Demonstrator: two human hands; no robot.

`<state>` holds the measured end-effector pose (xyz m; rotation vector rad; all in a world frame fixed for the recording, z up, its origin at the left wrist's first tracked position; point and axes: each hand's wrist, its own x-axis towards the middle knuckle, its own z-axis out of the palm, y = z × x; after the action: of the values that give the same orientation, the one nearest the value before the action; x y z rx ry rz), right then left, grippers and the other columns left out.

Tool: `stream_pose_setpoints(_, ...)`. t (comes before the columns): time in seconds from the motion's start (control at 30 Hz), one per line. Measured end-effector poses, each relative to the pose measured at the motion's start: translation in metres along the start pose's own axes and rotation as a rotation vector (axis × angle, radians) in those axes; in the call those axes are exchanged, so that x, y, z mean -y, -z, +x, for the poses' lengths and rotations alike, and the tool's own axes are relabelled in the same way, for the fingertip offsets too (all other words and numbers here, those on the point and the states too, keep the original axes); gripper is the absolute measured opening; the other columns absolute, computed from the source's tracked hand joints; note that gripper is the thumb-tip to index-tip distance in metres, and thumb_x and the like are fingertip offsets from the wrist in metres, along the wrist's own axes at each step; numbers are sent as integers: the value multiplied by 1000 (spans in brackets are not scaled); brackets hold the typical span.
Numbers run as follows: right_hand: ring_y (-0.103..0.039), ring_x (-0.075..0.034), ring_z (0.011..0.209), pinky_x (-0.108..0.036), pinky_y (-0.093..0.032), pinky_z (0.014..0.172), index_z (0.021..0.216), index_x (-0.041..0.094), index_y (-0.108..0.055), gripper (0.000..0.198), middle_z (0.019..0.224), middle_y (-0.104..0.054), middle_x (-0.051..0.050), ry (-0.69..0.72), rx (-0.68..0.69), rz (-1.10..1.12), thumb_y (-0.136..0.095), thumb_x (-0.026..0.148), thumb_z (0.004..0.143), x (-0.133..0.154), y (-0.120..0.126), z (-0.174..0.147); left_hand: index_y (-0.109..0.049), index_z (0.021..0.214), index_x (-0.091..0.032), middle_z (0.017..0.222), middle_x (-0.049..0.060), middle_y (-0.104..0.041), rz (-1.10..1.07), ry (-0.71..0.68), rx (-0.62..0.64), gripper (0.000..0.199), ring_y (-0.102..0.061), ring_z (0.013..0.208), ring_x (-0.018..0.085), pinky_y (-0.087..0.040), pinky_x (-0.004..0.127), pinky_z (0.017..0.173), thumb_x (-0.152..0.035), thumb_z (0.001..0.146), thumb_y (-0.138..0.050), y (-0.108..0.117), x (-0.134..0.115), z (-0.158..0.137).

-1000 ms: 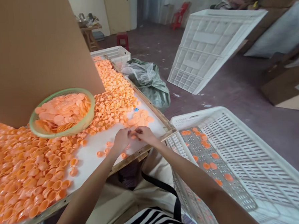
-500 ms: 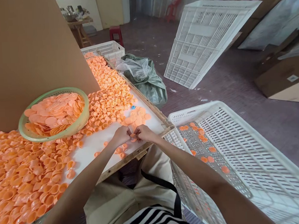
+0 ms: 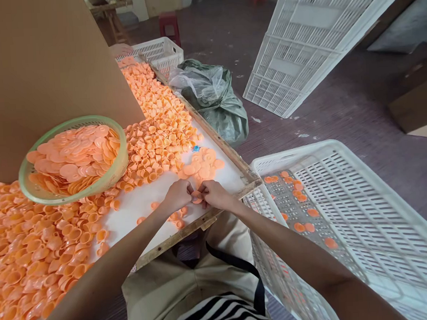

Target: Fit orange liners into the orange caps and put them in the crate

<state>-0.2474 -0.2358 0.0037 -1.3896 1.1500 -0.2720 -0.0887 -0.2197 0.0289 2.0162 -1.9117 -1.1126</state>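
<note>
Over the white tabletop (image 3: pixel 234 175), the left hand (image 3: pixel 179 195) and right hand (image 3: pixel 217 194) pinch one orange piece (image 3: pixel 197 197); flat discs (image 3: pixel 204 165) lie just farther.

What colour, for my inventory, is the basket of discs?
The basket is pale green; head view.

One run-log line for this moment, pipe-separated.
left hand: pinching orange piece | right hand: same piece | disc pile: beyond hands | green basket: heaped with discs
</note>
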Motion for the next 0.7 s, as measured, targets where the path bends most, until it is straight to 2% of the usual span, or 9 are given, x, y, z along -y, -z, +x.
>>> stream_pose_setpoints(0.07, -60, -15, 44, -22, -44, 44, 77, 19, -46, 17, 49, -56, 3, 1, -14, -39, -51, 2, 77, 2, -1, -1, -60, 68, -16, 72, 2, -68, -10, 0, 4, 13, -62, 68, 16, -39, 23, 56, -17, 63, -72, 0, 1, 0)
stream_pose_setpoints(0.23, -58, -13, 44, -21, -42, 44, 75, 20, -45, 20, 47, -54, 5, 126, -28, -60, -45, 0, 76, -4, -2, -2, -60, 71, -17, 71, 1, -66, -15, -21, -16, 12, -60, 66, 14, -38, 22, 55, -16, 64, -70, -3, 4, -2)
stream_pose_setpoints(0.5, -59, -14, 43, -22, -44, 42, 80, 21, -46, 11, 51, -58, 4, 75, -27, 23, -48, 11, 83, -17, -6, 5, -60, 69, -16, 69, 1, -66, -42, -1, 8, 7, -60, 66, 15, -38, 23, 54, -12, 64, -64, 0, 4, 2)
stream_pose_setpoints(0.7, -59, -14, 43, -23, -46, 41, 79, 21, -42, 12, 52, -58, 3, 67, -14, 63, -44, 11, 87, -20, -7, 6, -59, 70, -17, 71, 1, -66, -5, -2, 12, 6, -60, 67, 15, -38, 23, 55, -14, 67, -63, -1, 5, 3)
